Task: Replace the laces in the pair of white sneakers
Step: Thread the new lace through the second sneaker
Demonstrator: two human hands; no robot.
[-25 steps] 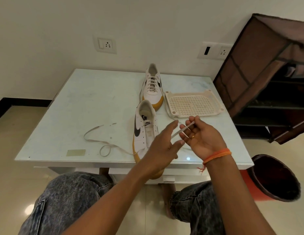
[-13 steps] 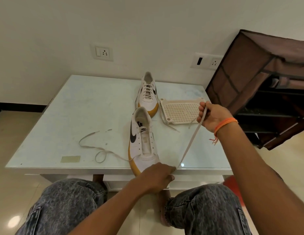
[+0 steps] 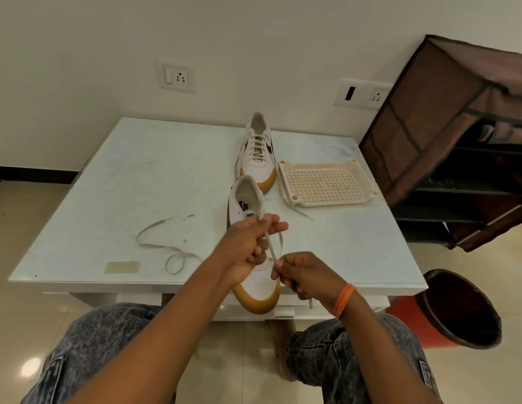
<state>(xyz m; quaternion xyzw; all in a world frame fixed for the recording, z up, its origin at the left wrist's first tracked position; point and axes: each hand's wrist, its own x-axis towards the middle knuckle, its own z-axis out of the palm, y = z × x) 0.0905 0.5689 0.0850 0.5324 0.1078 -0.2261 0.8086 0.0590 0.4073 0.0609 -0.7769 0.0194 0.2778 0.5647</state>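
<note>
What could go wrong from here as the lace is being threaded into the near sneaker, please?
1. The near sneaker has its toe over the table edge; tugging the lace, which the left hand and right hand both pinch, might pull it off.
2. The loose lace beside it could snag.
3. A lace end hanging below the right hand may drop towards the bin.

— Where are the hands?
— Both forearms reach forward over the near edge of the surface. The left hand [image 3: 248, 246] is raised, fingers curled, pinching a lace [image 3: 272, 249].
— And the other?
— The right hand [image 3: 305, 275] sits just below and beside it, fingers curled, pinching the same lace. Its wrist wears an orange band [image 3: 344, 300].
</note>
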